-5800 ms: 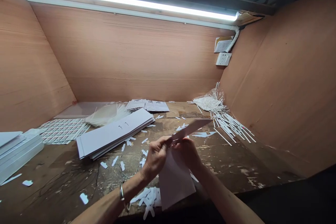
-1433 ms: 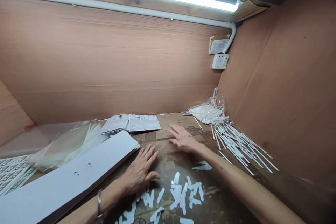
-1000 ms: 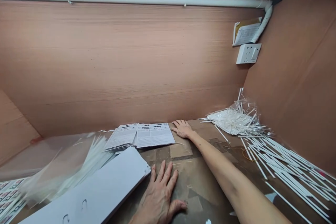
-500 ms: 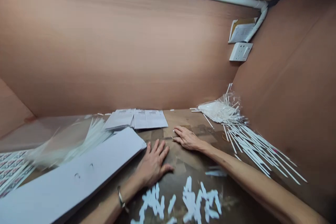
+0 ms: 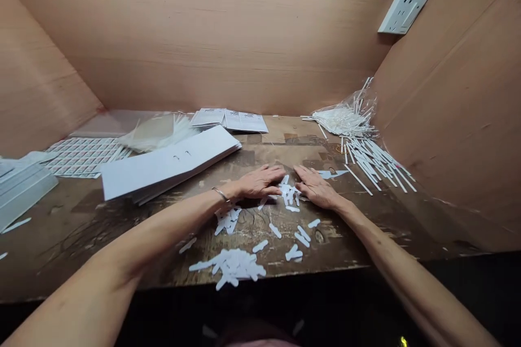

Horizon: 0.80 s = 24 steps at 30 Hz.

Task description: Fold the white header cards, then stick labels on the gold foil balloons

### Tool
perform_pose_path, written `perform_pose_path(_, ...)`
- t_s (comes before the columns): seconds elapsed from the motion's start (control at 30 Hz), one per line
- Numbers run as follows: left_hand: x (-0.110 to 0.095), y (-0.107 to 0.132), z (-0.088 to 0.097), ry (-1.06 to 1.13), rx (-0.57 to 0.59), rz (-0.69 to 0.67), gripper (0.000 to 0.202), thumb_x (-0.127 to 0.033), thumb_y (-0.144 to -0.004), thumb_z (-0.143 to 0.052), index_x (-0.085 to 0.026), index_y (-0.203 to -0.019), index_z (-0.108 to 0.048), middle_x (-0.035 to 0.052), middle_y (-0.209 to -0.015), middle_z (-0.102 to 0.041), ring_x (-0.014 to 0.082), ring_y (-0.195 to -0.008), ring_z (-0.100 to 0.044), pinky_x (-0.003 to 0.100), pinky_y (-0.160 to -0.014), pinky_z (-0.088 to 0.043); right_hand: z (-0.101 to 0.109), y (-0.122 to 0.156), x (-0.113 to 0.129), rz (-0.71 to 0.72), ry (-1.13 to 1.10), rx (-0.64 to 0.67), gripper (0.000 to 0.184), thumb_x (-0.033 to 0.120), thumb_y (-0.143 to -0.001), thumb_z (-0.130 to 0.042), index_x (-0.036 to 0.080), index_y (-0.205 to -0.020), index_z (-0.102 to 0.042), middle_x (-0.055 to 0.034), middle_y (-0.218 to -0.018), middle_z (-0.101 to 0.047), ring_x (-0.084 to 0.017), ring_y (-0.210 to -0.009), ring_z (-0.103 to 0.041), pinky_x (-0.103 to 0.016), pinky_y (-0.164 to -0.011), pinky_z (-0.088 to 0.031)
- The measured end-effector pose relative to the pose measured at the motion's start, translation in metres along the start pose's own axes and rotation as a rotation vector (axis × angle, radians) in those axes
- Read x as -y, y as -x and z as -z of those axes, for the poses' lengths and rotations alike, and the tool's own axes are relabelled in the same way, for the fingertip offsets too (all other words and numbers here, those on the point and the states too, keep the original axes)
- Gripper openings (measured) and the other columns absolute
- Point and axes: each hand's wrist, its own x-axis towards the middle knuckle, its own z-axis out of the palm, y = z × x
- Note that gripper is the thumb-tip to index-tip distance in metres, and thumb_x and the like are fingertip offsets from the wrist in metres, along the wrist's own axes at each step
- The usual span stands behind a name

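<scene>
Head view: left hand (image 5: 260,182) and right hand (image 5: 316,187) resting flat, open, empty on bench (image 5: 77,238), slightly apart; white paper strips (image 5: 288,194) lying between fingertips; larger strip pile (image 5: 230,267) sitting nearer person than hands; white card stack (image 5: 166,162) lying beyond left hand

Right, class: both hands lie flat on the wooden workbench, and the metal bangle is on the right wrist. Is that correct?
No: the head view shows the metal bangle on the left wrist, not the right. The left hand and right hand do lie flat on the wooden workbench.
</scene>
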Motion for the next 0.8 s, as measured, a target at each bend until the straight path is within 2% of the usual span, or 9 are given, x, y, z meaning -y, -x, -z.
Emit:
perform_pose_path(0.07, -0.017, 0.000, -0.006, 0.053, 0.055, -0.100, 0.056, -0.047, -0.085, -0.033, -0.018, -0.133, -0.030, 0.0045, -0.140, -0.029, 0.0184, -0.130, -0.017, 0.036, -0.106, -0.004, -0.008, 0.010, 0.033, 0.021, -0.054, -0.002, 0.055, 0.042, -0.089, -0.022, 0.014, -0.136, -0.021, -0.0062, -0.141, -0.022, -0.017, -0.131, -0.015, -0.040, -0.107, -0.011)
perform_pose_path(0.17, -0.045, 0.031, -0.006, 0.183, 0.137, -0.141, 0.053, -0.049, -0.085, -0.032, -0.021, -0.129, -0.038, 0.0007, -0.138, -0.032, 0.0184, -0.130, -0.019, 0.034, -0.106, -0.006, -0.018, 0.040, 0.083, 0.035, -0.088, -0.055, 0.055, 0.043, -0.089, -0.022, 0.015, -0.136, -0.023, -0.0055, -0.141, -0.023, -0.019, -0.131, -0.014, -0.041, -0.107, -0.013)
perform_pose_path(0.4, -0.119, 0.176, 0.011, 0.441, 0.159, 0.096, 0.068, -0.067, -0.071, -0.038, -0.028, -0.126, -0.043, 0.0021, -0.129, -0.046, 0.0239, -0.125, -0.030, 0.037, -0.106, -0.014, -0.045, 0.107, 0.210, 0.212, -0.214, -0.152, 0.062, 0.049, -0.084, -0.037, 0.015, -0.135, -0.028, -0.0097, -0.139, -0.028, -0.025, -0.130, -0.018, -0.046, -0.106, -0.020)
perform_pose_path(0.53, -0.144, 0.256, 0.020, 0.477, 0.082, 0.278, 0.054, -0.063, -0.073, -0.041, -0.029, -0.113, -0.057, 0.0056, -0.112, -0.060, 0.0258, -0.112, -0.047, 0.037, -0.098, -0.030, -0.048, 0.120, 0.265, 0.489, -0.333, -0.091, 0.072, 0.055, -0.080, -0.041, 0.015, -0.136, -0.021, -0.0103, -0.140, -0.025, -0.024, -0.130, -0.017, -0.044, -0.105, -0.021)
perform_pose_path(0.6, -0.136, 0.272, 0.024, 0.444, -0.079, 0.348, 0.052, -0.061, -0.076, -0.037, -0.025, -0.103, -0.064, 0.0078, -0.104, -0.063, 0.0259, -0.101, -0.056, 0.035, -0.089, -0.040, -0.038, 0.107, 0.268, 0.613, -0.348, -0.066, 0.068, 0.053, -0.082, -0.038, 0.018, -0.137, -0.020, -0.0080, -0.139, -0.028, -0.021, -0.129, -0.019, -0.041, -0.106, -0.020)
perform_pose_path(0.63, -0.126, 0.270, 0.026, 0.395, -0.191, 0.370, 0.052, -0.059, -0.078, -0.035, -0.024, -0.104, -0.063, 0.0084, -0.105, -0.063, 0.0258, -0.100, -0.056, 0.036, -0.088, -0.041, -0.030, 0.094, 0.262, 0.614, -0.335, -0.083, 0.065, 0.052, -0.083, -0.037, 0.019, -0.136, -0.021, -0.0072, -0.139, -0.028, -0.020, -0.129, -0.019, -0.041, -0.106, -0.019)
perform_pose_path(0.7, -0.098, 0.248, 0.028, 0.260, -0.382, 0.428, 0.052, -0.055, -0.081, -0.034, -0.020, -0.113, -0.057, 0.0089, -0.117, -0.056, 0.0259, -0.111, -0.048, 0.037, -0.094, -0.034, -0.016, 0.058, 0.239, 0.466, -0.258, -0.157, 0.059, 0.048, -0.086, -0.033, 0.019, -0.136, -0.022, -0.0065, -0.141, -0.024, -0.020, -0.130, -0.016, -0.043, -0.107, -0.014)
perform_pose_path(0.73, -0.083, 0.230, 0.029, 0.195, -0.392, 0.438, 0.054, -0.055, -0.079, -0.038, -0.019, -0.118, -0.053, 0.0088, -0.122, -0.052, 0.0259, -0.117, -0.041, 0.038, -0.098, -0.029, -0.010, 0.039, 0.224, 0.364, -0.209, -0.194, 0.057, 0.047, -0.087, -0.030, 0.018, -0.136, -0.023, -0.0073, -0.141, -0.024, -0.020, -0.131, -0.014, -0.043, -0.107, -0.013)
perform_pose_path(0.8, -0.058, 0.190, 0.026, 0.112, -0.364, 0.437, 0.059, -0.056, -0.077, -0.042, -0.016, -0.121, -0.048, 0.0104, -0.125, -0.048, 0.0257, -0.121, -0.036, 0.039, -0.101, -0.025, -0.005, 0.004, 0.197, 0.163, -0.090, -0.115, 0.055, 0.044, -0.089, -0.026, 0.014, -0.136, -0.024, -0.0092, -0.141, -0.022, -0.020, -0.131, -0.014, -0.041, -0.106, -0.013)
